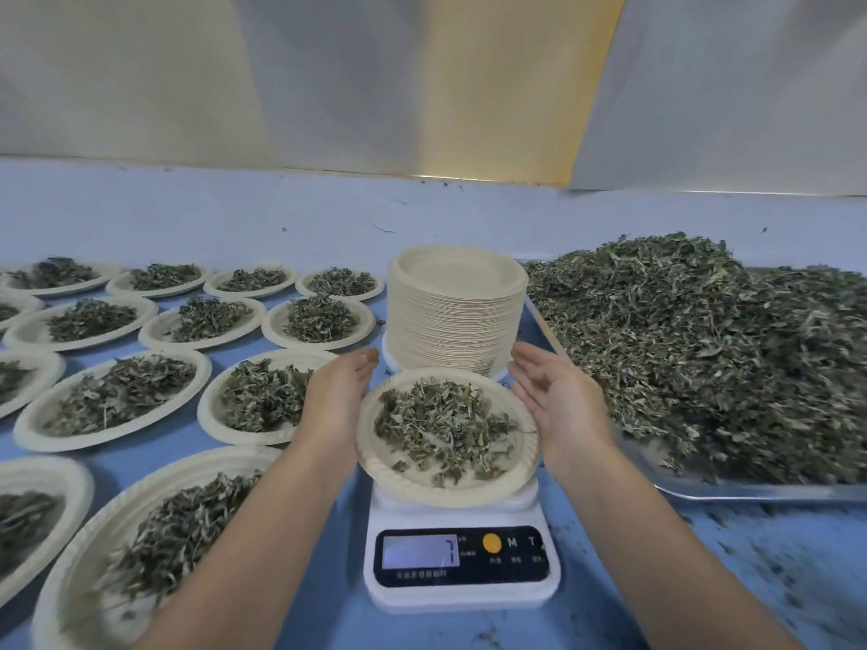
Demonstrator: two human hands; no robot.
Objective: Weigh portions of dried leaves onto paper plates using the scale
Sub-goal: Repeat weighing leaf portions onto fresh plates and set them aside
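- Centrally, a paper plate [391,464] sits on the platform of a white kitchen scale [462,591], near the front of the blue table [328,546].
- A loose portion of dried leaves [445,424] lies across the plate's middle, and its rim shows bare at the front and left.
- The scale's display [420,551] is lit; the last digit looks like a 7, but the reading is too blurred to trust.
- An orange round button [491,543] sits right of the display, beside the letters M and T.
- The left hand [335,396] stands at the plate's left rim, fingers straight and together, palm turned inward; it looks to touch the rim, gripping nothing.
- The right hand [553,401] mirrors it at the right rim, fingers straight and slightly spread, palm facing the plate and holding nothing.
- Just behind the scale rises a tall stack of empty paper plates [455,321].
- To the right lies a metal tray [750,492] heaped with a large mound of dried leaves [703,344].
- Leaf crumbs [774,555] speckle the table in front of the tray.
- To the left, filled plates [35,431] lie in rows, each with its own small pile, reaching to the frame's edge.
- Beyond the table hangs pale sheeting [328,77].
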